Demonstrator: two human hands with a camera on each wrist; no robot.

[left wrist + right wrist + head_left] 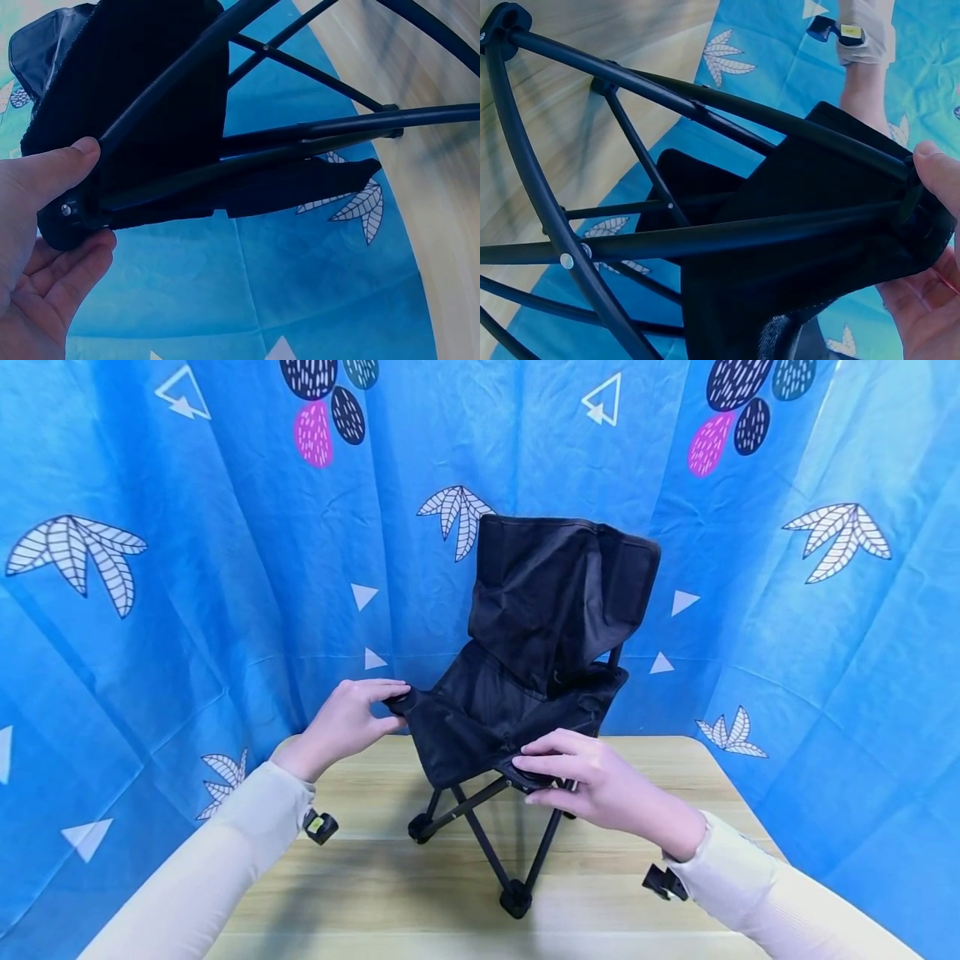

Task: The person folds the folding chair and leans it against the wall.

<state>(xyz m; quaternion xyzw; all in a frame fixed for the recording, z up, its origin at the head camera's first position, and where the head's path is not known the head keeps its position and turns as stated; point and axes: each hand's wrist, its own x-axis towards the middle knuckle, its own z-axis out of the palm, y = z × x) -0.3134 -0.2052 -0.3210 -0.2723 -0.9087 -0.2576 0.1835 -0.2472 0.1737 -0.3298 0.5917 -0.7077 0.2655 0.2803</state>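
Note:
A black folding camp chair [487,710] stands unfolded on the table, its fabric seat and backrest spread over crossed tube legs. My left hand [352,718] grips one seat corner at the left, fingers on top and thumb underneath. In the left wrist view, that hand's thumb [84,147] presses beside the riveted corner cap [66,217]. At the front right corner, my right hand [585,777] pinches the seat between its fingers and thumb. The right wrist view has this hand [930,300] at the edge of the black fabric, where two tubes meet.
A light wood table [360,893] carries the chair, with foot joints [516,898] resting near its front. Blue patterned curtains [247,527] hang behind and at both sides. Each wrist bears a small black device, such as the left one [321,827].

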